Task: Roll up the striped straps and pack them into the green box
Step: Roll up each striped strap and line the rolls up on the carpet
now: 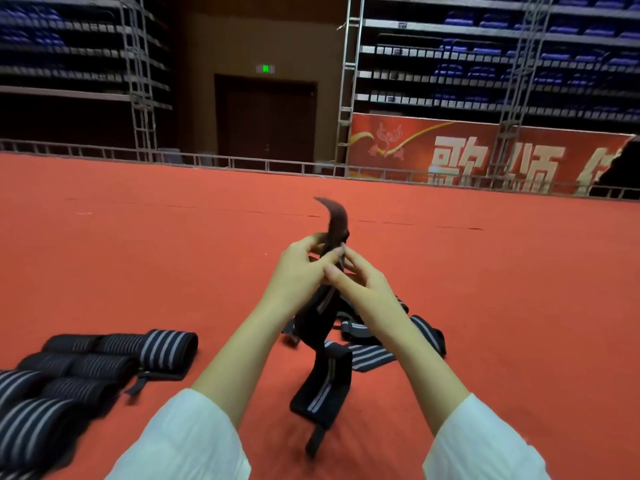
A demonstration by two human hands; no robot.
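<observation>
Matt woven elastic cloth straps [320, 327] lie on a matt red carpet [138, 254] before a metal railing [242, 164].

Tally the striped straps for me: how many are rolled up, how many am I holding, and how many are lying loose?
Rolled straps: at least 8; they are blurred and the frame edge cuts the pile
Held strap, pinched by left hand and right hand: 1
Loose straps on the carpet: at least 2, tangled
Total: at least 11
</observation>
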